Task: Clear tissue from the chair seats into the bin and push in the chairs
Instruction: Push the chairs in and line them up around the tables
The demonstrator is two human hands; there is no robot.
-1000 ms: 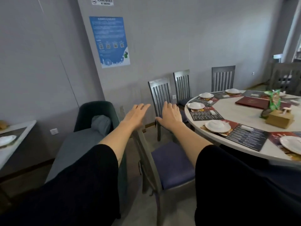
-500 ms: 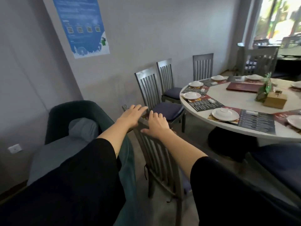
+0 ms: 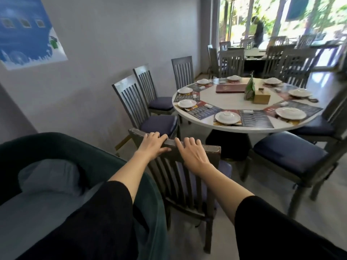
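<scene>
A grey slatted chair (image 3: 213, 148) with a blue seat cushion stands in front of me, its back toward me and facing the round white table (image 3: 244, 128). My left hand (image 3: 151, 146) grips the left part of its top rail, fingers over the top and thumb on the near side. My right hand (image 3: 191, 153) holds the same rail further right, fingers curled over it. Most of this chair's seat is hidden behind the slats. The blue seats of the left neighbouring chair (image 3: 159, 125) and the right one (image 3: 289, 153) show bare cushions.
A dark green sofa (image 3: 78, 147) with a grey cushion (image 3: 48, 175) stands close on my left, almost touching the chair. The table carries plates, menus and a wooden box. More chairs ring it; another table set and a person (image 3: 259, 32) are far back.
My hands have come down from the air onto the chair's top rail and taken hold of it. The chair has swung round to face the table, and my view has turned right.
</scene>
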